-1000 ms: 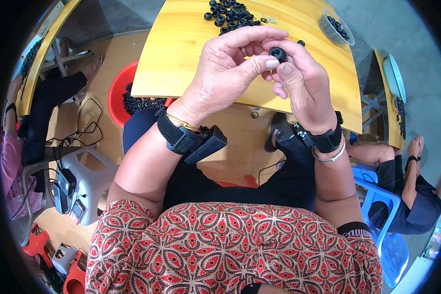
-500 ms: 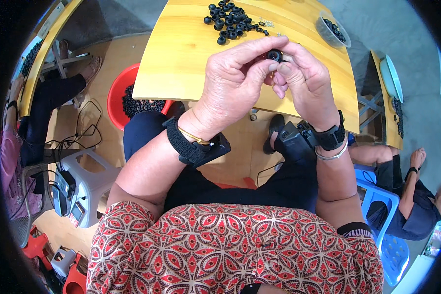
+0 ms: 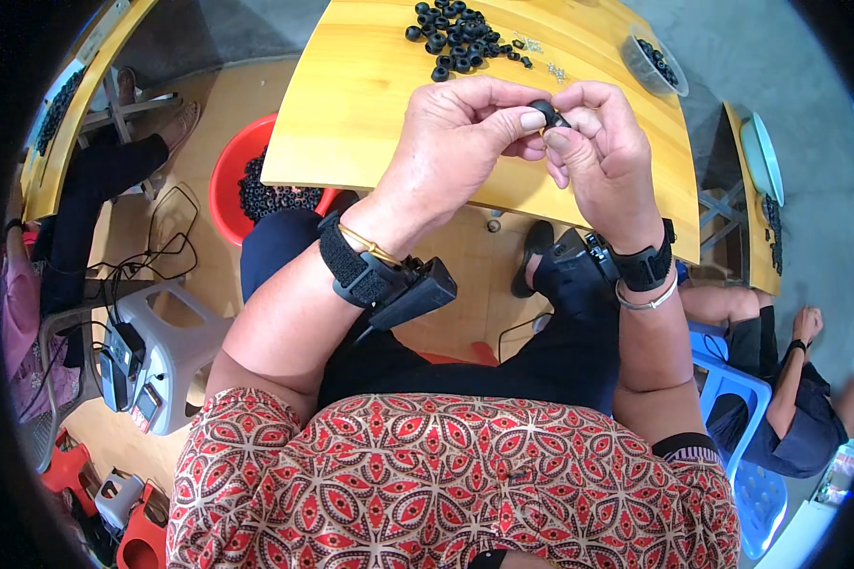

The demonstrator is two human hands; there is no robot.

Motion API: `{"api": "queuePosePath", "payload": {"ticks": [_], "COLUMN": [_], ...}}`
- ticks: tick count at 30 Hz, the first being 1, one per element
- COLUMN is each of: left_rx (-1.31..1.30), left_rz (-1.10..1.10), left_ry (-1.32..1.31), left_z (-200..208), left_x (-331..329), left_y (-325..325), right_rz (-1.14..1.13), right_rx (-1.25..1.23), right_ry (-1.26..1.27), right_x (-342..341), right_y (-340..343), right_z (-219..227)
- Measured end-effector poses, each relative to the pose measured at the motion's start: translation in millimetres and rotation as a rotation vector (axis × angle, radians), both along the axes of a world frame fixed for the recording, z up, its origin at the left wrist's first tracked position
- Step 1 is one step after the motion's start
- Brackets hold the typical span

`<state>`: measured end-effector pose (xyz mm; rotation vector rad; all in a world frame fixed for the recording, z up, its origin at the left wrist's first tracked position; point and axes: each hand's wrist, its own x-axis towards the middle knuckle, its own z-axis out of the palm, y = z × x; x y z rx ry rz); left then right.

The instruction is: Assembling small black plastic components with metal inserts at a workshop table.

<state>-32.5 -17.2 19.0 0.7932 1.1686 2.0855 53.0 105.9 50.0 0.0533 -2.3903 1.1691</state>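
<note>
Above the near part of the wooden table, both my hands meet around a small round black part [image 3: 547,115]. My left hand [image 3: 465,142] pinches it between thumb and fingers. Thumb and fingers of my right hand [image 3: 603,142] are closed at its right side, touching it; anything smaller between those fingertips is hidden. Beyond my hands lies a loose pile of similar black round parts [image 3: 455,38]. Beside the pile are several tiny clear or silvery pieces [image 3: 531,45], too small to name.
A clear bowl [image 3: 681,87] of black parts stands at the table's [image 3: 351,123] right edge. Left of it, a red basin [image 3: 228,180] holds many more. A grey stool [image 3: 176,332] carries devices and cables. Other people sit left and right, the right one by a blue chair [image 3: 731,379].
The black part has turned in my fingers, its open ring face no longer toward me. My right hand has shifted slightly down and right. The whole view has shifted a little.
</note>
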Motion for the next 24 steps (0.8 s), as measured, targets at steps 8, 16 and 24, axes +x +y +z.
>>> {"api": "queuePosePath", "payload": {"ticks": [8, 16, 24], "left_rx": [0.040, 0.095, 0.107], "left_rz": [-0.154, -0.203, -0.188], "left_ry": [-0.203, -0.323, -0.321], "left_z": [-4.0, -7.5, -5.1], "left_x": [-4.1, -2.6, 2.4], "left_y": [1.3, 4.4, 5.4], "right_rz": [0.018, 0.034, 0.062], "right_rx": [-0.085, -0.289, -0.363], "right_ry": [-0.023, -0.044, 0.064], "right_x": [1.8, 4.1, 7.0], "right_y": [6.1, 7.6, 9.2], "right_z": [-0.5, -2.6, -13.0]}}
